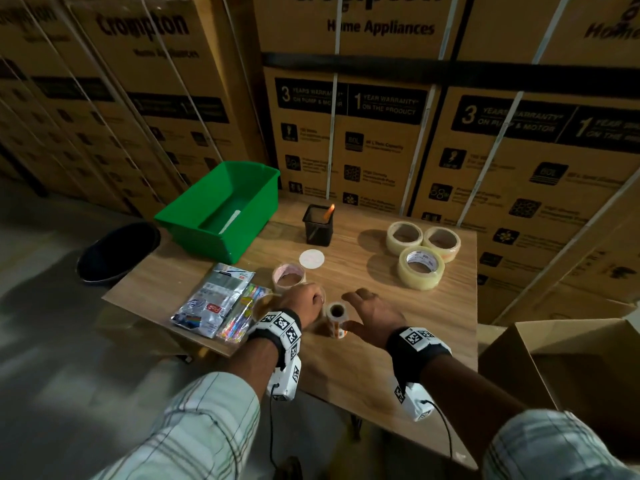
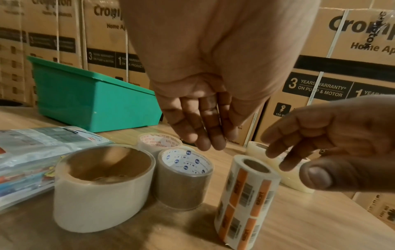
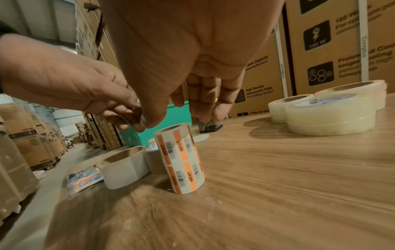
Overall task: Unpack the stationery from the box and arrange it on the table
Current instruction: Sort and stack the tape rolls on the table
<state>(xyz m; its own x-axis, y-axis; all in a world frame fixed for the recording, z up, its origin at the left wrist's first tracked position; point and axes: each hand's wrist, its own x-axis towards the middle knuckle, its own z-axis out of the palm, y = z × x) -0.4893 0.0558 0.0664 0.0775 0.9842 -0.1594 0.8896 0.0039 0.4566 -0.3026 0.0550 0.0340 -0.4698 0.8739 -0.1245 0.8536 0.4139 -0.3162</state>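
Note:
An orange-and-white label roll (image 1: 337, 320) (image 2: 245, 199) (image 3: 181, 159) stands upright on the wooden table (image 1: 398, 341) between my hands. My right hand (image 1: 360, 311) (image 3: 181, 116) hovers just right of and above it, fingers spread and relaxed, holding nothing. My left hand (image 1: 311, 299) (image 2: 205, 138) hangs over a cluster of tape rolls with straight fingers, gripping nothing. That cluster is a white roll (image 2: 102, 186), a brown roll (image 2: 183, 179) and a pink-cored roll (image 1: 289, 277). The open cardboard box (image 1: 554, 368) sits at the lower right.
Three clear tape rolls (image 1: 420, 266) lie at the right rear. A black mesh pen holder (image 1: 318, 225), a white disc (image 1: 312, 259) and a green bin (image 1: 194, 233) stand further back. Stationery packets (image 1: 214, 299) lie at the table's left edge. A black bucket (image 1: 117, 251) is on the floor.

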